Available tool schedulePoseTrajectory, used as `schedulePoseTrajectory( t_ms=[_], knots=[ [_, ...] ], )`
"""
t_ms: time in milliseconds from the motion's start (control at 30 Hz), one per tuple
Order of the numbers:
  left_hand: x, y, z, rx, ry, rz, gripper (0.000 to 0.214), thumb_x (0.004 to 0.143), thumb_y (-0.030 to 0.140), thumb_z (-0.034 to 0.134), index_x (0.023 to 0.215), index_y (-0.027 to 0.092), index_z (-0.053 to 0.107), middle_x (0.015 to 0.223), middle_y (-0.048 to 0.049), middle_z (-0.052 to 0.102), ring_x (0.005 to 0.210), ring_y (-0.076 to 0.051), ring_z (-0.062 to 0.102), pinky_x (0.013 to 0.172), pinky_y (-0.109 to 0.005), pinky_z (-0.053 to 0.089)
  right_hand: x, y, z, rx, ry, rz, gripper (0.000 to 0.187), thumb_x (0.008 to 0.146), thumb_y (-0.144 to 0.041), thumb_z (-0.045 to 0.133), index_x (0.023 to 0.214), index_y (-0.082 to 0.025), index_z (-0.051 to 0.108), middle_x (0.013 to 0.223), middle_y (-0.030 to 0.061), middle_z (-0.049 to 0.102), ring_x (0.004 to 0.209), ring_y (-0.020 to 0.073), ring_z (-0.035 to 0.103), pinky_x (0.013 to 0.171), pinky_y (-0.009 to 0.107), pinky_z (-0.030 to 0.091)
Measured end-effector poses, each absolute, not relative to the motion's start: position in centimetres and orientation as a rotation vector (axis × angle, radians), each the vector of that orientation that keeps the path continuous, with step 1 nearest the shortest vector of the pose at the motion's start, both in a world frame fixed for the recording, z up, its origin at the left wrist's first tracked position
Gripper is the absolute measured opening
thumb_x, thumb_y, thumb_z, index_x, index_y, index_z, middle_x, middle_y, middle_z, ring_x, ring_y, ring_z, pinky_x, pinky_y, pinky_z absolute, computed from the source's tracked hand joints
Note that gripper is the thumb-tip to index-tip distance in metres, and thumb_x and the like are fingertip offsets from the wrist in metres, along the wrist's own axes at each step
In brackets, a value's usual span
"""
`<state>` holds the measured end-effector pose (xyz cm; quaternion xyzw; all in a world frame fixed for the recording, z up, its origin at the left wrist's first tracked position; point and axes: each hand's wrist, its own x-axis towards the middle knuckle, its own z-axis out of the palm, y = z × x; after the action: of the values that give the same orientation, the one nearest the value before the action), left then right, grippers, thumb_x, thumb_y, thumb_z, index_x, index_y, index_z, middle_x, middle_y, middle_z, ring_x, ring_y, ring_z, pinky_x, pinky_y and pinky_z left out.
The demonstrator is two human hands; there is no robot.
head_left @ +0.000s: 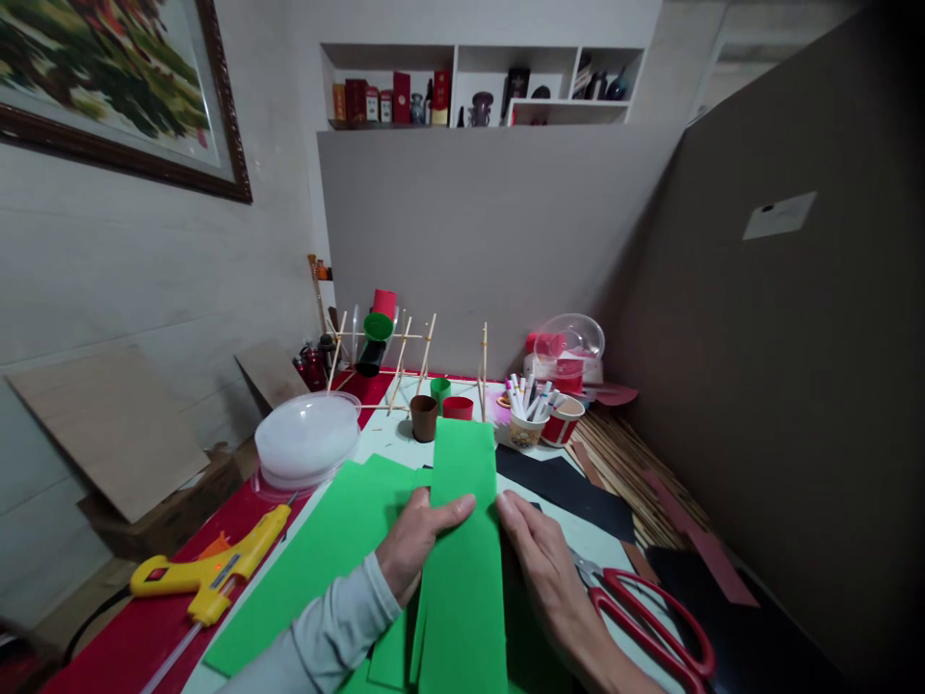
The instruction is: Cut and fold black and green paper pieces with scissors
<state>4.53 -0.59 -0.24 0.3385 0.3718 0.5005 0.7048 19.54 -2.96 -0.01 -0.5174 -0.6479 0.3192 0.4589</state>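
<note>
A long green strip of craft sheet (466, 598) stands raised in front of me, held between both hands. My left hand (419, 542) is closed on its left edge, thumb lying across the front and fingers hidden behind. At the right edge, my right hand (539, 554) grips with bent fingertips; part of its hold is hidden behind the strip. More green sheets (310, 549) lie beneath and to the left. Scissors with red handles (650, 617) rest beside my right forearm, blades partly covered by the hand.
A yellow glue gun (217, 569) lies left, near stacked clear plastic lids (307, 434). Behind stand a stick frame (401, 366), a brown paper cup (423, 418) and a cup of markers (527, 429). Black sheets (570, 487) and thin wooden sticks (636, 463) lie right.
</note>
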Motion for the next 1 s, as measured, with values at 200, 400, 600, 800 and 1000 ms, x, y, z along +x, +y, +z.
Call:
schedulePoseTrajectory(
  t_ms=[200,400,600,800,1000],
  knots=[
    [4.9,-1.1,-1.2,0.806,0.779,1.007,0.062,0.056,0.038,0.092,0.105,0.010,0.066,0.105,-0.0187,0.077,0.101,-0.038,0.072,0.094,-0.053,0.053,19.6,-2.6,-0.4,-1.253,-1.478,0.700,0.041,0.094,-0.054,0.041,0.068,-0.024,0.048,0.064,-0.0003,0.056,0.059,0.0178,0.050,0.060,0.028,0.041],
    [5.0,-1.2,-1.0,1.035,0.752,1.007,0.066,0.061,0.045,0.089,0.114,0.012,0.067,0.125,-0.0189,0.070,0.123,-0.037,0.060,0.106,-0.050,0.045,19.5,-2.8,-0.5,-1.281,-1.453,0.667,0.040,0.092,-0.056,0.042,0.069,-0.025,0.051,0.065,0.0018,0.060,0.061,0.0202,0.054,0.061,0.029,0.043],
    [4.7,-1.6,-0.5,1.096,0.801,0.865,0.069,0.059,0.041,0.090,0.115,0.010,0.065,0.127,-0.0209,0.069,0.122,-0.038,0.061,0.105,-0.051,0.045,20.6,-2.5,-0.1,-1.262,-1.324,0.691,0.036,0.090,-0.057,0.050,0.085,-0.022,0.061,0.085,0.0063,0.066,0.082,0.0234,0.060,0.076,0.031,0.051],
    [4.4,-1.6,-1.3,1.059,0.798,0.825,0.067,0.059,0.042,0.090,0.114,0.013,0.064,0.133,-0.0216,0.065,0.128,-0.039,0.055,0.105,-0.052,0.044,20.5,-2.5,0.1,-1.235,-1.287,0.654,0.037,0.091,-0.056,0.050,0.074,-0.024,0.049,0.068,-0.0021,0.047,0.063,0.0177,0.047,0.064,0.030,0.046],
    [4.4,-1.6,-1.7,1.015,0.825,0.723,0.063,0.058,0.041,0.091,0.109,0.014,0.066,0.121,-0.0193,0.072,0.118,-0.040,0.063,0.098,-0.052,0.049,20.8,-2.2,0.8,-1.235,-1.265,0.597,0.045,0.093,-0.062,0.041,0.067,-0.025,0.039,0.065,-0.0051,0.036,0.058,0.0145,0.035,0.053,0.027,0.036]
  ],
)
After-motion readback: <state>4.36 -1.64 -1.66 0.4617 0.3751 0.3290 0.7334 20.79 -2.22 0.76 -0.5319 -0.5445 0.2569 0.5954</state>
